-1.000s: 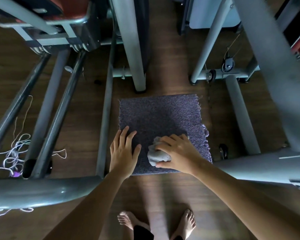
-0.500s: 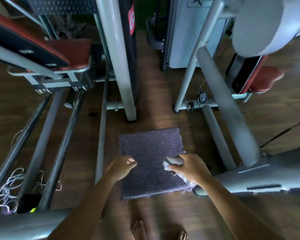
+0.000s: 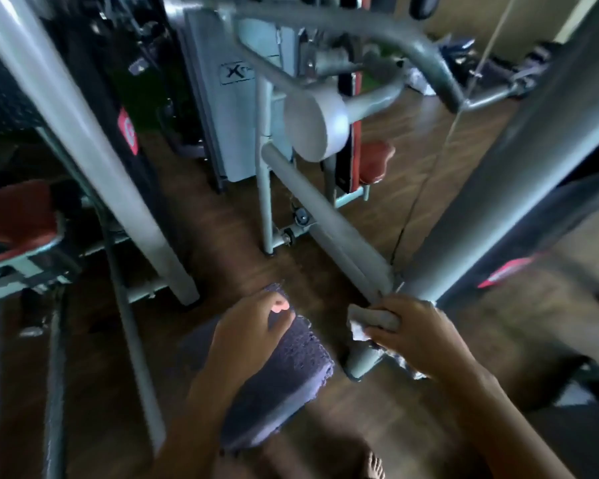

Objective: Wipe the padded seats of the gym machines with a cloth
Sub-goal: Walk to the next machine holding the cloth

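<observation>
Head view: right hand [image 3: 419, 337] grips the bunched cloth [image 3: 370, 318], long axis left-right.

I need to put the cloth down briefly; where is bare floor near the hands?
Bare floor lies ahead of the mat, between the grey post and the slanted bar. The left side is crowded with frame bars and a red seat.

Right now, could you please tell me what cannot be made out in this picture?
Head view, blurred by motion:
Cloth: mostly hidden inside the right hand.
Left hand: fingertips curl out of sight; whether it holds the mat is unclear.
Red seat: cut off by left edge.
</observation>
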`<state>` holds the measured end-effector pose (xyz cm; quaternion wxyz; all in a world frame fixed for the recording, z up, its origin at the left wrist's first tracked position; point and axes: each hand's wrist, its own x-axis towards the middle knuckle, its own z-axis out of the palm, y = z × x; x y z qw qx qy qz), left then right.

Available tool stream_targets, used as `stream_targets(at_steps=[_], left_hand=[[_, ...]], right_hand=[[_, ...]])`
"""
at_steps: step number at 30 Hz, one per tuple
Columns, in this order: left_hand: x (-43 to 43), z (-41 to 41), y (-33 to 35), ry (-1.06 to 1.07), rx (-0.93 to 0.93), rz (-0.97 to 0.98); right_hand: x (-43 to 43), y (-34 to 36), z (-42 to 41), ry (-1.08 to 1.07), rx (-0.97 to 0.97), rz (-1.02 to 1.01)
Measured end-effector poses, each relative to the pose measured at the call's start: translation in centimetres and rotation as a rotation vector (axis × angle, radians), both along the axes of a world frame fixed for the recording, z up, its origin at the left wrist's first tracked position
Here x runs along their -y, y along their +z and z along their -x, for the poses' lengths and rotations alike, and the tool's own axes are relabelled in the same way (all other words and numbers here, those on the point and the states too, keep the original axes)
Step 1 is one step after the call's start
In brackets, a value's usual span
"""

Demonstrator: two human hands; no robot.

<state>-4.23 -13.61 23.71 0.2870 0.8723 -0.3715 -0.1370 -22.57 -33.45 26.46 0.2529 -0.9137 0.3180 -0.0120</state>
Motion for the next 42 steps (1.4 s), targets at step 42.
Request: stream_targets(at_steps=[42], left_hand=[[77.2, 34.8, 2.8, -0.986, 0.264, -0.203]], right_hand=[[53.3, 1.0, 37.6, -0.951, -0.053, 0.053]])
